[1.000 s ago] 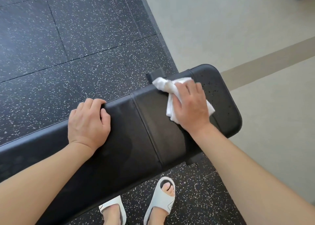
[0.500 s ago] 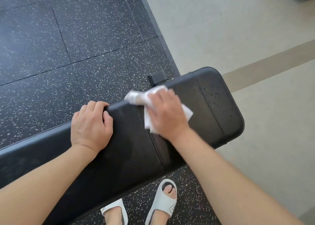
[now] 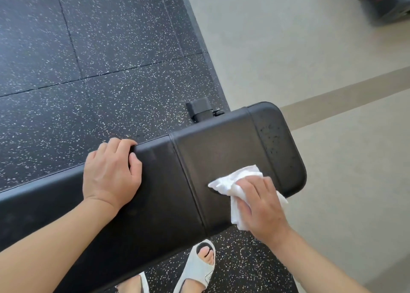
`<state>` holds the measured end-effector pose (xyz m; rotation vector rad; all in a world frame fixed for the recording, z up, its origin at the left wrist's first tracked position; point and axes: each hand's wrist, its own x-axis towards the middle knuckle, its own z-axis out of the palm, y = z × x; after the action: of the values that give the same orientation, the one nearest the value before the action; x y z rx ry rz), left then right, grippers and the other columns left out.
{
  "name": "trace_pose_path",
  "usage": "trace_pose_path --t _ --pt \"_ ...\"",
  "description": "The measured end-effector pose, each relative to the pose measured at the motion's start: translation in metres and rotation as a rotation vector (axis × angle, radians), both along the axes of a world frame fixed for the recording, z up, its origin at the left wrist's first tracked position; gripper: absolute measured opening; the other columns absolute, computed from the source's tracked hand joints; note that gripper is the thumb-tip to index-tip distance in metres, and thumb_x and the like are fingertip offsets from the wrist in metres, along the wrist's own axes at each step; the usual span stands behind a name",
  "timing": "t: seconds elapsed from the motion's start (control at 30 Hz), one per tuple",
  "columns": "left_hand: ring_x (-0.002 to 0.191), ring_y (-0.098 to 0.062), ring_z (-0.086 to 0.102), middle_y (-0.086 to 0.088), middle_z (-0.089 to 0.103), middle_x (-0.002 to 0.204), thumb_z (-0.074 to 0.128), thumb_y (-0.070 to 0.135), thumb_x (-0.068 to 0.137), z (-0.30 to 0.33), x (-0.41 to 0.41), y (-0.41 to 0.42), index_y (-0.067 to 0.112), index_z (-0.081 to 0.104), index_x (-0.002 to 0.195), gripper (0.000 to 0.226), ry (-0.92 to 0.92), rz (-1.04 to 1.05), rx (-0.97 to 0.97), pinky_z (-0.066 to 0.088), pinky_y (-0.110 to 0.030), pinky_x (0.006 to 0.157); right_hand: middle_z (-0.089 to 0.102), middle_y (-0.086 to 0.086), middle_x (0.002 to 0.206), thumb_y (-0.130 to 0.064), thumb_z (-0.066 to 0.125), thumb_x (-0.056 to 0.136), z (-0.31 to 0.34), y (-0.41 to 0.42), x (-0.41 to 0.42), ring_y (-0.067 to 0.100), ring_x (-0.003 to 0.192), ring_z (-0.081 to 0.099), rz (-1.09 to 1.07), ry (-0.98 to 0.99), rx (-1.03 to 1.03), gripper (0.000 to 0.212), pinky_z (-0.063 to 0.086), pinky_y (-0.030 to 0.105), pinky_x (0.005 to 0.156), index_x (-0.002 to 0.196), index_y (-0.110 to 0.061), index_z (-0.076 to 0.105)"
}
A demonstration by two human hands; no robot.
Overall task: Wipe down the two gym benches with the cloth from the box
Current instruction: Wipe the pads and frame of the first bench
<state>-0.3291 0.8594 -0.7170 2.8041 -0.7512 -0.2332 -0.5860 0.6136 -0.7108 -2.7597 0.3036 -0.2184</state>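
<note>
Cloth [image 3: 235, 187] — nearer bench [image 3: 168, 195] edge now

A single head-worn wide-angle view looks steeply down from close above the padded gym bench [image 3: 221, 159], taking in both forearms, the sandalled feet [image 3: 199, 268] at the bottom edge and speckled rubber flooring [image 3: 99, 48] beyond.

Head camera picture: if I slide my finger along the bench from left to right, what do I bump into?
Left hand gripping the bench far edge → stitched seam → white cloth → right hand → speckled end panel.
</note>
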Motion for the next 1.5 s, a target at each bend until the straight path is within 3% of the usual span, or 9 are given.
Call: trace_pose_path --t 0.13,0.27,0.43,0.6,0.7,0.83,0.97,1.23,1.5 --pt "0.093 -0.038 0.055 -0.010 0.060 0.102 0.038 0.032 0.095 -0.002 0.001 0.001 0.012 0.062 0.118 0.039 0.003 0.004 -0.006 0.041 -0.050 0.083 0.060 0.005 0.107 -0.009 0.061 0.096 0.000 0.005 0.020 0.029 0.090 0.052 0.020 0.011 -0.005 0.015 0.047 0.043 0.081 0.110 -0.013 0.068" --pt "0.093 -0.037 0.055 -0.010 0.060 0.102 0.038 0.031 0.095 -0.001 0.001 0.000 0.011 0.062 0.117 0.038 0.004 -0.001 -0.004 0.040 -0.050 0.083 0.061 0.012 0.100 -0.016 0.052 0.098 0.002 0.016 0.121 0.035 0.084 0.050 0.004 -0.039 -0.002 0.020 0.045 0.050 0.076 0.105 -0.007 0.069" --pt "0.092 -0.037 0.055 -0.009 0.059 0.102 0.037 0.031 0.095 0.000 0.000 -0.001 0.011 0.063 0.118 0.040 -0.001 -0.002 -0.002 0.041 -0.049 0.082 0.061 0.007 0.096 -0.028 0.060 0.098 0.003 0.060 0.224 0.031 0.087 0.053 -0.124 -0.041 -0.032 0.017 0.039 0.040 0.070 0.094 -0.012 0.065" --pt "0.085 -0.037 0.054 -0.011 0.056 0.095 0.037 0.029 0.093 0.001 0.001 -0.001 0.009 0.058 0.104 0.031 -0.023 0.000 0.022 0.040 -0.049 0.076 0.060 0.008 0.093 -0.024 0.060 0.097 0.000 0.088 0.195 0.032 0.085 0.054 0.014 -0.112 0.010 0.015 0.042 0.043 0.069 0.093 -0.012 0.067" --pt "0.090 -0.035 0.056 -0.008 0.059 0.101 0.037 0.030 0.094 0.000 0.001 0.000 0.011 0.061 0.114 0.036 0.004 -0.003 0.008 0.042 -0.048 0.081 0.064 0.010 0.098 -0.021 0.066 0.097 -0.002 0.053 0.154 0.033 0.082 0.053 0.097 -0.144 -0.006 0.015 0.045 0.047 0.069 0.105 -0.011 0.073" --pt "0.091 -0.034 0.057 -0.006 0.060 0.103 0.040 0.030 0.094 0.000 0.002 0.001 0.013 0.064 0.118 0.038 0.014 -0.014 0.009 0.043 -0.047 0.083 0.062 0.014 0.102 -0.015 0.068 0.096 -0.004 -0.025 0.138 0.035 0.083 0.051 -0.110 -0.099 -0.089 0.018 0.046 0.050 0.073 0.112 -0.008 0.073" --pt "0.090 -0.031 0.056 -0.003 0.060 0.103 0.041 0.030 0.093 -0.002 0.003 0.003 0.014 0.064 0.119 0.038 0.017 -0.019 0.002 0.042 -0.045 0.084 0.060 0.012 0.097 -0.026 0.059 0.100 -0.004 -0.031 0.183 0.034 0.085 0.050 -0.262 -0.007 -0.161 0.020 0.043 0.048 0.073 0.095 -0.008 0.066" --pt "0.088 -0.030 0.057 -0.001 0.058 0.100 0.042 0.029 0.091 -0.001 0.005 0.003 0.014 0.064 0.118 0.038 0.025 -0.041 -0.013 0.043 -0.045 0.081 0.055 0.003 0.079 -0.038 0.057 0.097 -0.008 0.066 0.250 0.027 0.079 0.048 0.051 0.069 -0.031 0.035 0.037 0.042 0.067 0.070 -0.016 0.059" --pt "0.089 -0.033 0.060 -0.002 0.062 0.103 0.041 0.028 0.092 -0.003 0.004 0.004 0.012 0.067 0.118 0.041 0.034 -0.038 -0.012 0.046 -0.047 0.084 0.057 0.009 0.078 -0.028 0.057 0.099 -0.009 -0.070 0.210 0.030 0.073 0.046 -0.095 0.016 -0.145 0.027 0.044 0.047 0.063 0.075 -0.016 0.057"
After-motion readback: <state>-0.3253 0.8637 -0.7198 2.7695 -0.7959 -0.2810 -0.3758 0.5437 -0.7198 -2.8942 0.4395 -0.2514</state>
